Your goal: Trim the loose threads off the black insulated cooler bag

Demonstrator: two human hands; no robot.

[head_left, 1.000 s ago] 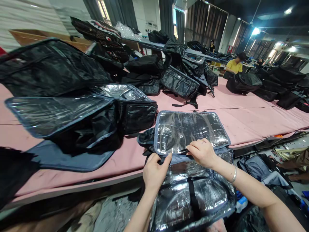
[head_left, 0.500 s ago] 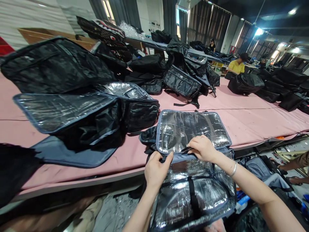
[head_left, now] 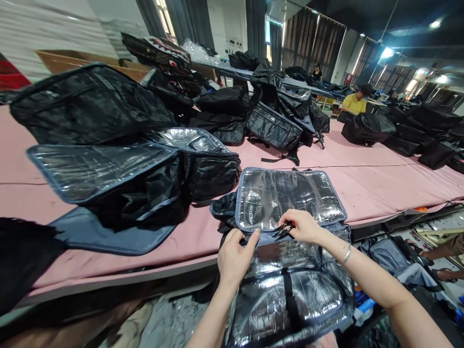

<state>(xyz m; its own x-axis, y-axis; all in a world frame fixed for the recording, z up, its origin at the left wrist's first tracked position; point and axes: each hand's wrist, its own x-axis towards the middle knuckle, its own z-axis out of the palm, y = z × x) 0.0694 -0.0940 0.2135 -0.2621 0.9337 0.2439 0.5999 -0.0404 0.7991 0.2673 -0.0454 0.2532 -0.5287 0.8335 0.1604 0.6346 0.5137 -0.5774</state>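
An insulated bag (head_left: 264, 302) with shiny silver lining lies opened in front of me at the table's edge. Its silver lid flap (head_left: 290, 193), bound in grey-blue, is folded back onto the table. My left hand (head_left: 235, 256) is closed, pinching the grey-blue binding at the left end of the hinge seam. Close to its right, my right hand (head_left: 303, 226) is closed around small black thread snips (head_left: 283, 231), whose blades point left along the seam. The fingertips of my right hand are partly hidden behind the snips. A black strap crosses the lining below.
Another silver-lined bag (head_left: 108, 166) lies open on the pink table (head_left: 369, 188) to the left. Black bags (head_left: 273, 125) are piled behind, with more at right. A person in yellow (head_left: 354, 103) works farther back. Grey-black bags (head_left: 386, 253) lie below the table at right.
My right hand has turned slightly and shifted a little, so the black snips show more plainly between its fingers. My left hand keeps its pinch in place. The view has tilted slightly.
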